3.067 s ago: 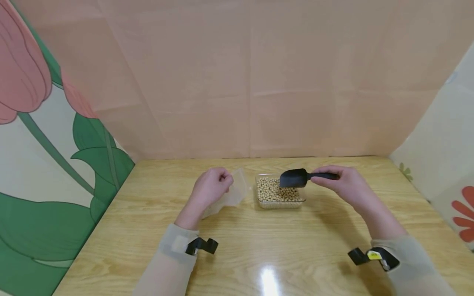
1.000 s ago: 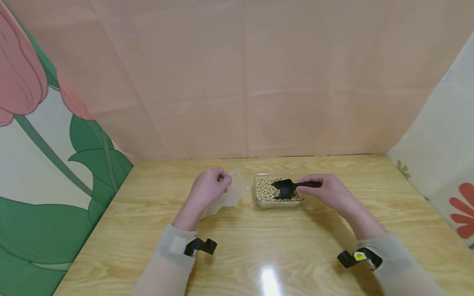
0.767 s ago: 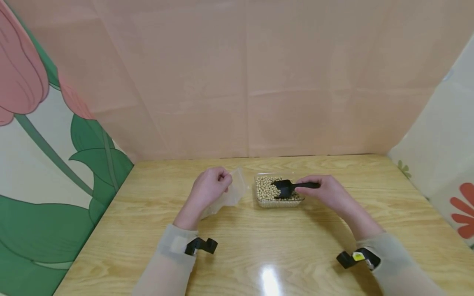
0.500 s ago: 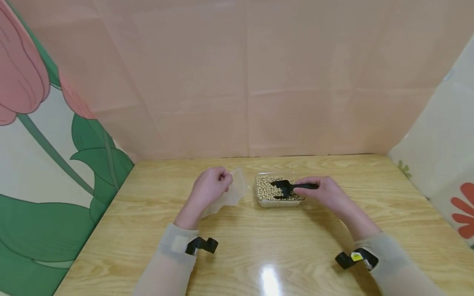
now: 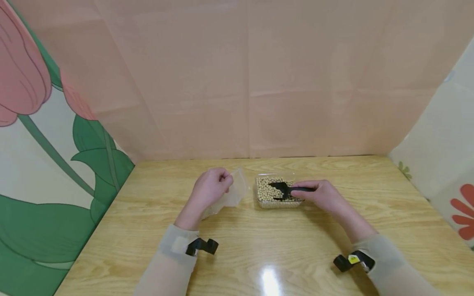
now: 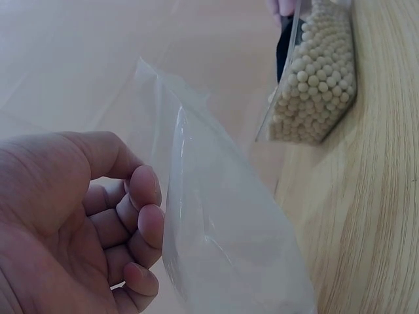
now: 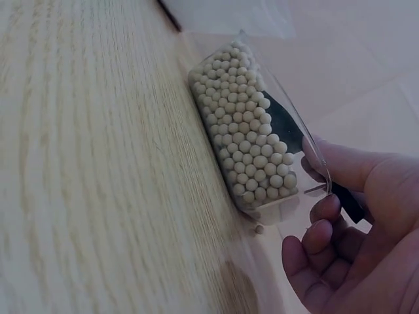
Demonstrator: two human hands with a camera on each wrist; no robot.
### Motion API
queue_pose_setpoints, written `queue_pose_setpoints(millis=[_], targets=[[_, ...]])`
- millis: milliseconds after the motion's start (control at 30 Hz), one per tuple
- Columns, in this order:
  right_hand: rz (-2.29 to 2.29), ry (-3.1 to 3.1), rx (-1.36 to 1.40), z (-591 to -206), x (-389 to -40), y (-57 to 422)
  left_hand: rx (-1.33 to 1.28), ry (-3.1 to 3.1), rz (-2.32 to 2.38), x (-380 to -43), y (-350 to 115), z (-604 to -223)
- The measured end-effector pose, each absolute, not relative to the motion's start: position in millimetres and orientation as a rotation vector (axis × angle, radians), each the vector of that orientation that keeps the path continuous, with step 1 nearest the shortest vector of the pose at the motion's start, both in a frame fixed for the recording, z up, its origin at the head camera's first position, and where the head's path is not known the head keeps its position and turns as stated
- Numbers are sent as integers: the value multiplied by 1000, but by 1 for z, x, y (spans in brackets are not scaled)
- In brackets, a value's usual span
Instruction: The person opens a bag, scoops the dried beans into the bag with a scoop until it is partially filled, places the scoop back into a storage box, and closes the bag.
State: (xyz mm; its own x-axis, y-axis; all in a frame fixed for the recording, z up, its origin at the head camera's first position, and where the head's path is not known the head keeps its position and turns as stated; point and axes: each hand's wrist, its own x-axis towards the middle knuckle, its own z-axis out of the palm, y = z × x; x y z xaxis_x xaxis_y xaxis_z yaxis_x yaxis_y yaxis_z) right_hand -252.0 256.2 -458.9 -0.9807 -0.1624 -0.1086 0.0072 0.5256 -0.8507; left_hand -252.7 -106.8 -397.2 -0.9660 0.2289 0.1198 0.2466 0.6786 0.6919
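Observation:
My left hand (image 5: 209,188) pinches the upper edge of a clear plastic bag (image 5: 238,190), which hangs down beside it; in the left wrist view the bag (image 6: 229,222) stands puffed out just past the curled fingers. To its right on the table sits a clear rectangular container (image 5: 277,206), filled with small round cream-coloured balls (image 7: 245,140) like soybeans. My right hand (image 5: 326,197) grips the handle of a black scoop (image 5: 282,188) over the container's right side. The scoop's blade is sunk among the balls, its lower part hidden by them.
Both things are on a wood-grain table (image 5: 237,246). A pinkish sheet (image 5: 248,90) covers the wall at the back, and flower-patterned panels flank the left and right sides. In the right wrist view one loose ball (image 7: 259,229) shows close outside the container.
The scoop has come down from above the container into the balls, and its blade has sunk deeper. My right hand has shifted left and lower. The left hand and bag have barely moved.

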Motion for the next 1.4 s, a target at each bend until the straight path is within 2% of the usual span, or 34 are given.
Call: queue_pose_setpoints(millis=[533, 1400], targets=[[-1492, 2541, -104, -469, -257, 257, -362, -2866, -1183, -254, -108, -399], [-1848, 2202, -40, -475, -264, 272, -369, -2864, -1171, -256, -107, -399]])
